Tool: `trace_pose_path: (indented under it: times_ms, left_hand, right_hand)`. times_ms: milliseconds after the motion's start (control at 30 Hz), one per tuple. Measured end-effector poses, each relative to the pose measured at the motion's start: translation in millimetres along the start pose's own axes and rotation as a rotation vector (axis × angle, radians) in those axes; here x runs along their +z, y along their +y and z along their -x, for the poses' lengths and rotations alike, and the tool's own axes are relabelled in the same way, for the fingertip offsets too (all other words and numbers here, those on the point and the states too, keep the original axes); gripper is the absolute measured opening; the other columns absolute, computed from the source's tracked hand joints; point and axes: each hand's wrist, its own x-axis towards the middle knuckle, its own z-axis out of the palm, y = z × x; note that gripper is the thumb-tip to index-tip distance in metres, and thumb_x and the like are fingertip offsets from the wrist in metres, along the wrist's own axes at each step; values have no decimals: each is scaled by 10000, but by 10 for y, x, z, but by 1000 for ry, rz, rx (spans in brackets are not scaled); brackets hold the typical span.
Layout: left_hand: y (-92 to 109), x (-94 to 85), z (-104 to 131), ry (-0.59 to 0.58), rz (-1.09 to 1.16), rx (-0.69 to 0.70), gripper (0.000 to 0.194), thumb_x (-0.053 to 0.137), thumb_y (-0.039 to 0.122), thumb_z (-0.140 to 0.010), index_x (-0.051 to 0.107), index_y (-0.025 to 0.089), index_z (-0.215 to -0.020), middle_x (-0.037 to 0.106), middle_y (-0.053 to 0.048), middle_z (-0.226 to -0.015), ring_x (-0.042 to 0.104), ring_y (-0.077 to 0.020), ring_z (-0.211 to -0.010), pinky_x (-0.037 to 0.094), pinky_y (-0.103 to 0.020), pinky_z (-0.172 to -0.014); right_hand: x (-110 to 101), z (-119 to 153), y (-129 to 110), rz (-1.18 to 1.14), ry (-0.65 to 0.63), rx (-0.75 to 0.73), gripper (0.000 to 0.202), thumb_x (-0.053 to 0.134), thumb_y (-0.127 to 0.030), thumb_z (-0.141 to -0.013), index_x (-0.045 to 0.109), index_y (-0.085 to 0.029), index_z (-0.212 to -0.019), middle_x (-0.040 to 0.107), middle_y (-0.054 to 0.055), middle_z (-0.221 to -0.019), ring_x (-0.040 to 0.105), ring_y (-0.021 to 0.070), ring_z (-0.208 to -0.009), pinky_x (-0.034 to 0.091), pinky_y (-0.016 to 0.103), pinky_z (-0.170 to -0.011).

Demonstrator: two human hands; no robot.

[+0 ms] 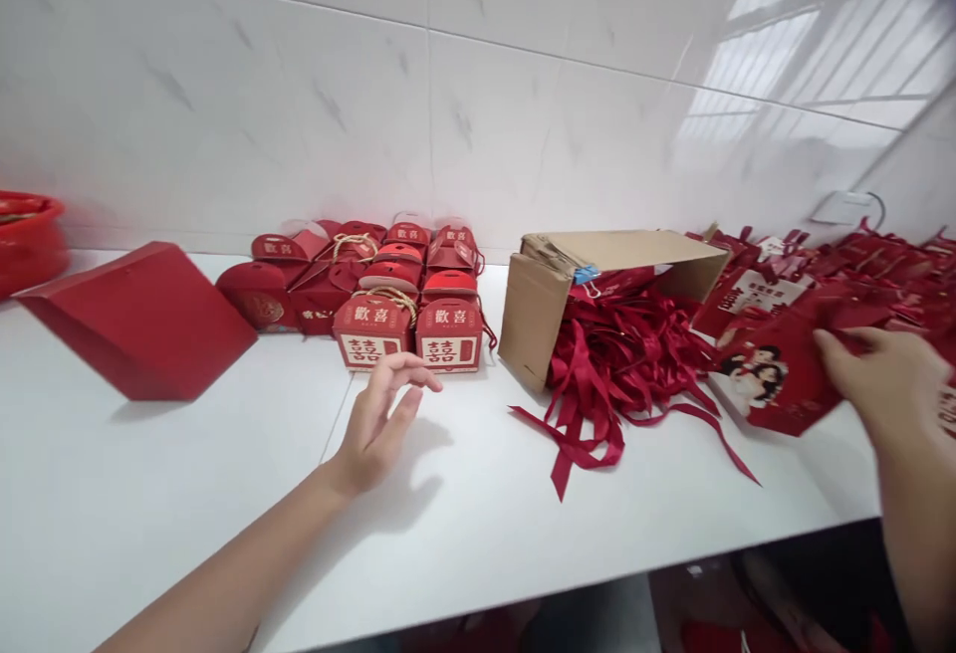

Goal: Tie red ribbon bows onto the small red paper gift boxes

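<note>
My left hand (pixel 380 424) is over the white tabletop with its fingers loosely apart and nothing in it. Just beyond its fingertips stand small red gift boxes (pixel 448 339) with cream fronts and Chinese characters. At the right, my right hand (pixel 888 374) pinches the upper edge of a red gift box (pixel 799 359) printed with a picture of a couple. That box is tilted, and its lower part is near the table. Dark red ribbons (pixel 604 364) spill out of a cardboard box (pixel 532 320) lying on its side between my hands.
A plain red folded box (pixel 156 325) stands at the left, with a red tub (pixel 30 245) at the far left edge. More red gift boxes (pixel 881 265) crowd the right side. A tiled wall (pixel 373 86) closes off the back of the white table (pixel 246 494).
</note>
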Motion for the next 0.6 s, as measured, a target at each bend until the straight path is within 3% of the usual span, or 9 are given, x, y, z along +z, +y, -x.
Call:
trace_pose_path:
  times_ms: [100,167,233,267,333,400,467,600]
  left_hand:
    - [-24,-33,-26,49,-5,-10,263,409,407,-943,419,215,-1121,651,-58,-881,595,-217,-874,412,-384,-864]
    - [-30,-44,-50,65,-31,-33,251,390,416,-951,413,229,-1115,653,-49,-888,590,-222,-899,393,-400,-905]
    - [-29,-43,-69,47,-63,-69,246,366,416,-960,400,230,-1118,651,-58,-920,580,-235,-958,362,-424,-954]
    - [-28,-39,-75,35,-78,-83,246,355,416,-964,395,229,-1119,649,-65,-937,573,-241,-985,351,-432,-968]
    - [-30,-33,-81,25,-102,-103,250,345,421,-965,393,229,-1119,646,-70,-955,563,-247,-1005,347,-441,-973]
    - [-40,-32,-79,28,-111,-118,245,348,421,-964,396,237,-1118,646,-66,-960,562,-245,-999,350,-447,-978]
    - [-56,-34,-75,35,-104,-122,243,359,425,-961,381,246,-1124,646,-60,-958,565,-242,-996,346,-458,-993]
    - [-91,-33,-72,57,-57,-100,263,380,442,-952,329,276,-1149,639,-38,-917,582,-233,-966,357,-477,-1008]
  right_hand:
    - [321,-11,268,107,3,168,303,674,-473,-706,634,-177,-648,499,108,-599,601,407,-800,403,517,-624]
    - [366,15,174,164,60,242,589,713,-526,-655,653,-71,-1025,570,250,-907,543,507,-958,397,606,-679]
    - [338,28,-121,192,118,239,939,745,-595,-590,490,-65,-1321,484,329,-1197,458,544,-1103,374,650,-770]
    - [325,27,-317,153,103,148,862,713,-590,-642,510,-99,-1321,512,300,-1200,481,489,-1118,398,603,-799]
    - [346,21,-732,-2,37,-88,453,645,-483,-769,676,-153,-1079,614,194,-1079,566,343,-1050,451,475,-827]
    - [451,33,-1091,-249,-137,-244,175,585,-303,-847,694,-183,-913,675,94,-890,633,214,-850,502,360,-779]
    - [609,77,-1331,-352,-274,-302,142,544,-220,-865,681,-184,-861,692,68,-844,642,182,-770,514,323,-736]
    - [852,225,-1452,-365,-303,-301,151,512,-212,-871,653,-161,-891,675,79,-859,638,185,-785,511,313,-728]
